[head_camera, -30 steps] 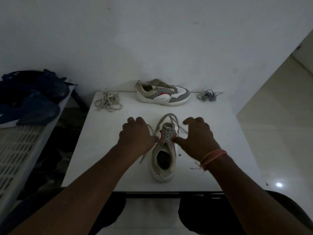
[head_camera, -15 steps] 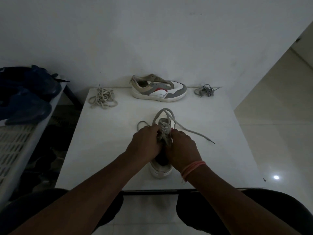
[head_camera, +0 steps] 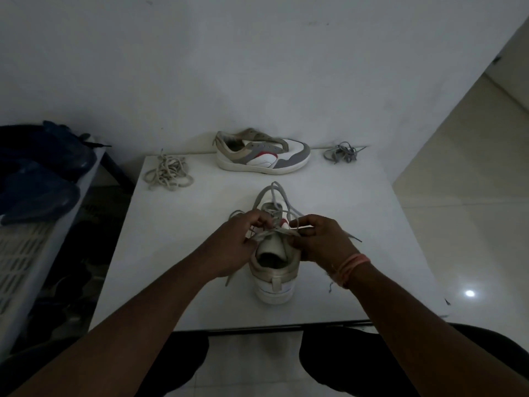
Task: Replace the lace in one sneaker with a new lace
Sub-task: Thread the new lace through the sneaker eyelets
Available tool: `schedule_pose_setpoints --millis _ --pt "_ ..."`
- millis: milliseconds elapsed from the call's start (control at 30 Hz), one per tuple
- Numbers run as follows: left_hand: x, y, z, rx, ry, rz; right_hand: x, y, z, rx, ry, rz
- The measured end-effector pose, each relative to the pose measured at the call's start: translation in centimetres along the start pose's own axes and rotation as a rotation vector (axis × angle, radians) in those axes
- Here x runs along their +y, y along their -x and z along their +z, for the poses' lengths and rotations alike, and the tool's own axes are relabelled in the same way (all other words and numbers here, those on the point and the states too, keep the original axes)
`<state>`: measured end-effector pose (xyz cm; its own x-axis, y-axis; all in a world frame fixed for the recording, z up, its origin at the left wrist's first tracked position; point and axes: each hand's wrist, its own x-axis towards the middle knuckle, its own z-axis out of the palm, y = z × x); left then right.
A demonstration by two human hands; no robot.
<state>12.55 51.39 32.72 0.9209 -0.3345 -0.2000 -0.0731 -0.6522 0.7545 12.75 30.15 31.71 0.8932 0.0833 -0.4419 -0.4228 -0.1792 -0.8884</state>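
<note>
A white and grey sneaker [head_camera: 274,277] stands on the white table [head_camera: 177,270], heel toward me. Its grey lace [head_camera: 274,193] loops out over the toe, and one end trails right. My left hand [head_camera: 233,247] pinches the lace on the left side of the tongue. My right hand [head_camera: 320,239], with an orange band at the wrist, pinches the lace on the right side. A stretch of lace runs taut between both hands above the shoe's opening. A beige lace bundle [head_camera: 169,174] lies at the table's far left, a grey lace bundle [head_camera: 342,152] at the far right.
A second sneaker [head_camera: 262,156] without a lace lies on its side at the table's back edge against the wall. Dark blue items [head_camera: 40,173] rest on a slatted white rack [head_camera: 20,259] to the left. Tiled floor extends to the right.
My hands were spread beside the shoe, then came together over the tongue. Now they have drawn slightly apart, each pinching lace, and the shoe's opening shows again.
</note>
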Motion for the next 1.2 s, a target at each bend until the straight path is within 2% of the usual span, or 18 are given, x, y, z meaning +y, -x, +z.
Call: schedule_pose_setpoints --millis 200,267,333,433,533,600,633,700,767,833,933,1000,1100,1200 --pt "1.5 0.5 3.0 0.261 -0.551 0.142 1.1 -0.3 1.0 0.094 0.429 -0.254" --pt "2.0 0.0 2.4 0.359 -0.716 0.225 0.8 -0.4 1.0 0.081 0.474 -0.271" --pt "2.2 -0.2 2.2 0.368 -0.762 0.281 0.9 -0.5 1.0 0.074 0.507 -0.265" --pt "2.2 -0.2 1.7 0.371 -0.669 0.204 1.0 -0.5 0.8 0.048 0.479 -0.234" --pt "1.4 -0.7 -0.4 0.487 -0.436 -0.085 1.1 -0.6 0.8 0.043 0.509 -0.237" --pt "0.6 -1.0 -1.1 0.416 -0.405 -0.221 1.1 -0.5 0.9 0.059 0.52 -0.248" --pt "0.5 -1.0 -1.0 0.384 -0.383 -0.214 1.1 -0.5 1.0 0.066 0.523 -0.255" --pt "1.3 -0.8 -0.4 0.353 -0.356 -0.035 1.1 -0.5 1.1 0.069 0.542 -0.262" --pt "2.7 -0.4 0.3 0.276 -0.511 0.137 1.2 -0.5 1.2 0.08 0.547 -0.28" --pt "3.7 -0.2 0.8 0.243 -0.747 0.185 1.3 -0.5 1.2 0.092 0.552 -0.295" --pt "3.8 -0.1 0.6 0.295 -0.785 0.173 1.2 -0.3 1.1 0.083 0.559 -0.284" --pt "3.6 -0.2 -0.5 0.422 -0.636 0.111 1.0 -0.3 1.2 0.069 0.559 -0.278" --pt "1.6 -1.0 -3.3 0.594 -0.35 -0.119 1.0 -0.4 1.2 0.069 0.54 -0.285" --pt "0.3 -1.2 -3.4 0.488 -0.379 -0.233 1.2 -0.5 1.4 0.074 0.532 -0.28"
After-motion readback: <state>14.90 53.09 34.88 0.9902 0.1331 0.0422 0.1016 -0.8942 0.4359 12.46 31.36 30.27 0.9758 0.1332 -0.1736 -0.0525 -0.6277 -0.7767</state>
